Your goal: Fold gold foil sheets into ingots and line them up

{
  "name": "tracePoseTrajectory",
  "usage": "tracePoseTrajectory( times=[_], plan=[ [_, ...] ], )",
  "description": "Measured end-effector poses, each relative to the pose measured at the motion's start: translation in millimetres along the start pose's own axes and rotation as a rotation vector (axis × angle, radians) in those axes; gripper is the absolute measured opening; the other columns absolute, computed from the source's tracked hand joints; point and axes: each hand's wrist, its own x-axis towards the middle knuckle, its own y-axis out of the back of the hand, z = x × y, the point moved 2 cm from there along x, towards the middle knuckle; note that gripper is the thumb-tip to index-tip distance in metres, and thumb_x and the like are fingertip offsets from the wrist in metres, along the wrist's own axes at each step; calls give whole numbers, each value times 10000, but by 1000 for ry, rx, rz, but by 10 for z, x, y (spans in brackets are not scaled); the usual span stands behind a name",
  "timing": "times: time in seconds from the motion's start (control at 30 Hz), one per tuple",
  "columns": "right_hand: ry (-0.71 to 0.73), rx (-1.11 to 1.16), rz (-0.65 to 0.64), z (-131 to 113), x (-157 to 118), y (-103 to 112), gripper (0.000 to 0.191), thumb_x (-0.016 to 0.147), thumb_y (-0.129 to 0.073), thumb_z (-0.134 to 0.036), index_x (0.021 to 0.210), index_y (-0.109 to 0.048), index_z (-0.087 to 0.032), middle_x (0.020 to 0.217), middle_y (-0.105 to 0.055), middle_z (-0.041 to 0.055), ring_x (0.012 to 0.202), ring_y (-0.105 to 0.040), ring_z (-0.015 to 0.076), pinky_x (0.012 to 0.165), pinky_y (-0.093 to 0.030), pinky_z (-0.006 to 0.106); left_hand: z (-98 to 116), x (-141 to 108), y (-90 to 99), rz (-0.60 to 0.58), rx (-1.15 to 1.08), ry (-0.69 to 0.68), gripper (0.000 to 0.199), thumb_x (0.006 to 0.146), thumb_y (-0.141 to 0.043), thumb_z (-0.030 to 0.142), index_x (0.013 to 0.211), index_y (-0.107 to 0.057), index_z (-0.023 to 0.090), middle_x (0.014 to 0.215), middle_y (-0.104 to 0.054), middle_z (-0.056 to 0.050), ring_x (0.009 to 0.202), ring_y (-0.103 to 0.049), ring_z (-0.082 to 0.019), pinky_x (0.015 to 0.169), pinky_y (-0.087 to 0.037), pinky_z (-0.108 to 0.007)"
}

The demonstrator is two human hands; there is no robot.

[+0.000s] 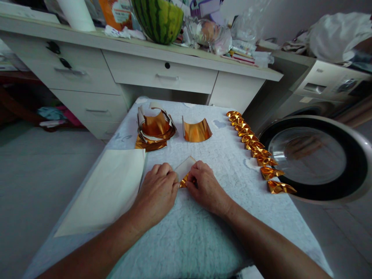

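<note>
A small sheet of paper [185,167], pale on the upper side with a gold folded part at its lower edge, lies between both hands on the cloth-covered table [186,240]. My left hand [159,190] has its fingers closed on the sheet's left edge. Fingers of my right hand [205,186] pinch the gold part on the right. Beyond them a single curved gold sheet [197,131] stands by itself, and to its left is a pile of curled gold sheets [155,128]. Folded gold pieces [252,144] form a slanting row along the right side.
Large pale paper sheets [104,190] lie at the table's left. Behind stands a white drawer desk [162,73] bearing a cut watermelon [158,19], a white roll [77,13] and plastic bags. A washing machine with its round door [314,155] open is at the right.
</note>
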Motion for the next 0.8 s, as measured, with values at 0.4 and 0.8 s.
tracePoseTrajectory(
  times=[0.4,0.8],
  plan=[
    [-1,-14,11,6,3,-10,104,753,-579,-83,728,-535,-174,855,-511,44,831,-450,182,773,-371,338,-17,8,-3,23,-69,13,77,841,-530,148,805,-550,213,895,-544,-32,887,-475,-220,784,-404,-371],
    [-12,12,-2,12,0,-9,98,788,-576,-80,788,-615,-170,913,-537,53,891,-477,190,825,-368,349,-50,17,-17,-17,-229,22,233,837,-529,107,931,-662,273,949,-583,-13,966,-486,-222,838,-386,-380]
  ],
)
